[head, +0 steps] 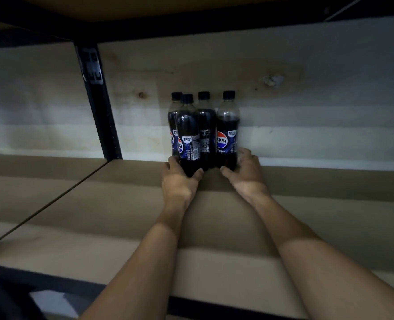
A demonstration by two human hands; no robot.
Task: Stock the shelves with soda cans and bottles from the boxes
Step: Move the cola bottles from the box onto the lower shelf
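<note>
Left hand (pixel 178 181), right hand (pixel 246 173) round four bottles (pixel 205 125).

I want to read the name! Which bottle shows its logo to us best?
The rightmost dark plastic soda bottle, at the right hand: its logo faces forward; the others' are turned aside.

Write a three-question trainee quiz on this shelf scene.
1. How many bottles stand on the shelf?
2. True or false: the left hand touches no bottle.
3. The right hand grips: A) the rightmost bottle; B) a can; C) nothing.
Key: 1. Four. 2. False: it grips the front bottle. 3. A.
</note>
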